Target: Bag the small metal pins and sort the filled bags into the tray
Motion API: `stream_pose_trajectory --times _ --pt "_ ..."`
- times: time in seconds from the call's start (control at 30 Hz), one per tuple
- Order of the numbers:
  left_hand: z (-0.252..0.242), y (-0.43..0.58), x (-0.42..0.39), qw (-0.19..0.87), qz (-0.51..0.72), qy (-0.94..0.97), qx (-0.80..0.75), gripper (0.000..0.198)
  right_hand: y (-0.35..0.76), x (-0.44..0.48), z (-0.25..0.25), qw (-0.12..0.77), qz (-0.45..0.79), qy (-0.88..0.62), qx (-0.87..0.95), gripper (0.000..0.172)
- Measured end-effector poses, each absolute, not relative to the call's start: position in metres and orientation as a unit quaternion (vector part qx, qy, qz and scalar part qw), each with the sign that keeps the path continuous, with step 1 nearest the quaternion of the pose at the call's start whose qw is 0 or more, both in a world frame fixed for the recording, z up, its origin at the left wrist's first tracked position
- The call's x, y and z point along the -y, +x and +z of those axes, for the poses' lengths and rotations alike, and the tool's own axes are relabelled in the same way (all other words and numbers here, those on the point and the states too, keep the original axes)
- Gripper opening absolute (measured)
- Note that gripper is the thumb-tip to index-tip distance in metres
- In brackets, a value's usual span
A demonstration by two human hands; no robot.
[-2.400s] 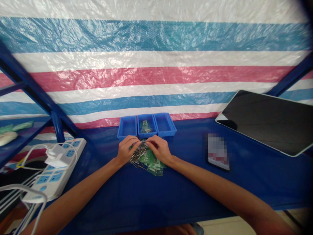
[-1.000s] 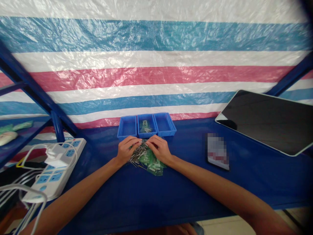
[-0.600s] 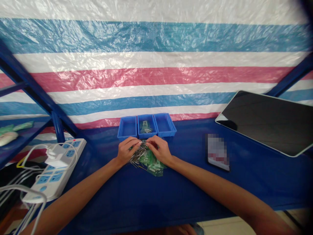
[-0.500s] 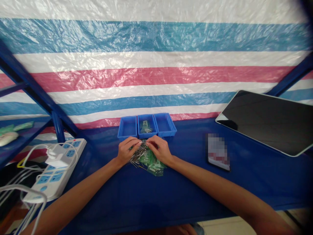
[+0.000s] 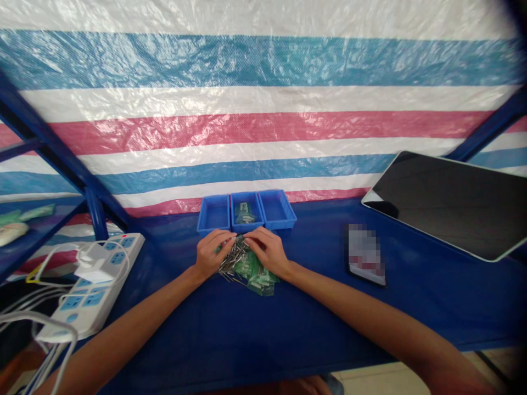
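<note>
My left hand (image 5: 212, 254) is pinched closed above a heap of thin metal pins (image 5: 235, 258), with the tip of one thin metal pin (image 5: 235, 237) showing at its fingertips. Opposite it, a small gap away, my right hand (image 5: 268, 252) has thumb and fingers drawn together; what they hold, if anything, is too small to make out. Under and beside the right hand lie crumpled green-tinted plastic bags (image 5: 263, 281) with small pieces inside. Just beyond my fingers, a blue middle bin (image 5: 258, 204) contains a similar small bag (image 5: 246, 214).
A left bin (image 5: 216, 211) and a right bin (image 5: 276, 208) flank the middle one. To the left lies a white power strip (image 5: 88, 312) with plugs and cables. A phone (image 5: 366, 258) and a dark-screened tablet-like panel (image 5: 453, 203) lie rightward on the blue table (image 5: 247, 340).
My fingertips have drawn slightly apart; before, a thin metal pin spanned the space between both hands. The heap and bags look unchanged, and the view has shifted very slightly.
</note>
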State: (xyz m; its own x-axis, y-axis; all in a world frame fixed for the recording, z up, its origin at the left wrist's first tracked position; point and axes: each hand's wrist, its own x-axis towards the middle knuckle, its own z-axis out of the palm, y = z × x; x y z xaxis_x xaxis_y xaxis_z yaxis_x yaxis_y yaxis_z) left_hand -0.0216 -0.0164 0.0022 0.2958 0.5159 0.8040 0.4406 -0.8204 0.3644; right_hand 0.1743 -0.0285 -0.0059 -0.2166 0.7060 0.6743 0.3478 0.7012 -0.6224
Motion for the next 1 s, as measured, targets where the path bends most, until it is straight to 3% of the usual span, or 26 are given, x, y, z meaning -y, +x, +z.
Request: stream_pose_trajectory --times 0.47,1.0 --pt "0.0007 -0.0197 0.0157 0.048 0.534 0.789 -0.301 0.007 0.1744 0.0292 -0.0056 0.530 0.169 -0.354 0.752 0.020" --pt "-0.0020 -0.0232 0.0108 0.014 0.508 0.814 -0.283 0.027 0.1745 0.0294 -0.0065 0.522 0.170 -0.352 0.758 0.019"
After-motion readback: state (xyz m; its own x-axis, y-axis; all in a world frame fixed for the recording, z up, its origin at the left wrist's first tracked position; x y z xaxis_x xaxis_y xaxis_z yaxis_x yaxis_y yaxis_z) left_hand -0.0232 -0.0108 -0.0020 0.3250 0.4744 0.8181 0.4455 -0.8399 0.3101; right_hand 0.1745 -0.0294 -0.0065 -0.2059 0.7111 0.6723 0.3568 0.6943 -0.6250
